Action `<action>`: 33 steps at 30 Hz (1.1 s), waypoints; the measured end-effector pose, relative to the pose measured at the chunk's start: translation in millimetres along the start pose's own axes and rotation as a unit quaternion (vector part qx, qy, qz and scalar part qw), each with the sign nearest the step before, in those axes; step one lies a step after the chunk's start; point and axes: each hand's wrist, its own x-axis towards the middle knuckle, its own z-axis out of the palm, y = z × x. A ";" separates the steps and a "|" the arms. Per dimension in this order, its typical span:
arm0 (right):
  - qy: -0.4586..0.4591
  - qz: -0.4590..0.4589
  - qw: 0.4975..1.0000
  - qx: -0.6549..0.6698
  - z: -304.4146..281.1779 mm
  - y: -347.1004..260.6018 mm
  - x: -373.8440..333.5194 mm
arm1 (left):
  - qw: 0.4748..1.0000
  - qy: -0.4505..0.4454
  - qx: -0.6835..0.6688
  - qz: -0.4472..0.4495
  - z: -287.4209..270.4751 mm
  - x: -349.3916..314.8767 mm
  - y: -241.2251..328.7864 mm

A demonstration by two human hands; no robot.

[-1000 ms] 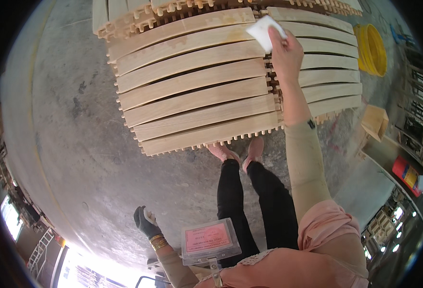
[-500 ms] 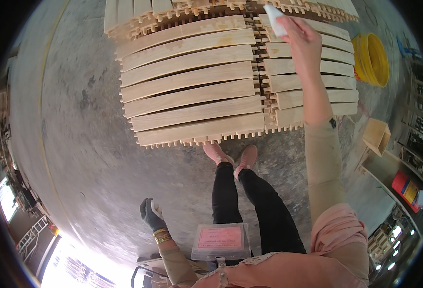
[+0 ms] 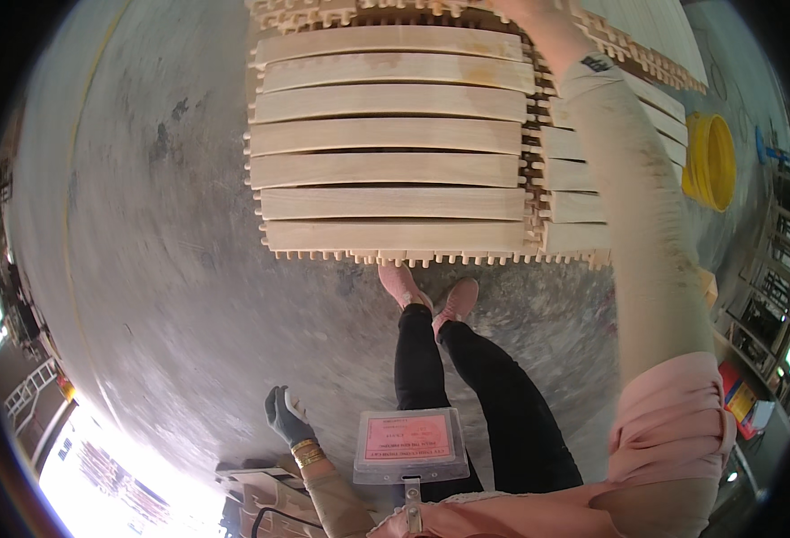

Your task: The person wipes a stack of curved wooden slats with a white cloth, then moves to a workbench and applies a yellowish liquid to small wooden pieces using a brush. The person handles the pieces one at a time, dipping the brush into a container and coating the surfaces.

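My right hand [image 3: 543, 20] reaches out over the far part of the stacked wooden slats, its fingers cut off by the upper edge, so whatever it holds is hidden. Long pale slats [image 3: 390, 170] with small round pegs at their ends lie side by side in a stack before my feet. A second column of slats [image 3: 579, 206] stands on the right, partly behind my right forearm. Low at my left side, my left hand [image 3: 287, 417] wears a grey glove. Its fingers are loosely bent and apart from the thumb; a pale patch shows between them, too small to make out.
A yellow bucket [image 3: 711, 161] stands right of the stack on the grey concrete floor [image 3: 171, 269]. More slats [image 3: 323, 13] lie behind at the far edge. A ladder [image 3: 32, 390] is at the left rim, and a red container [image 3: 736, 394] at the right.
My right hand has moved farther forward, and the white piece seen in its fingers has left the view. The slats appear shifted right as the view turned. My left hand stays low.
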 end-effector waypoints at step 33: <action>-0.115 -0.166 0.979 -0.005 31.0 -106.1 48.9 | 0.998 0.018 -0.052 -0.019 -40.0 18.9 -45.0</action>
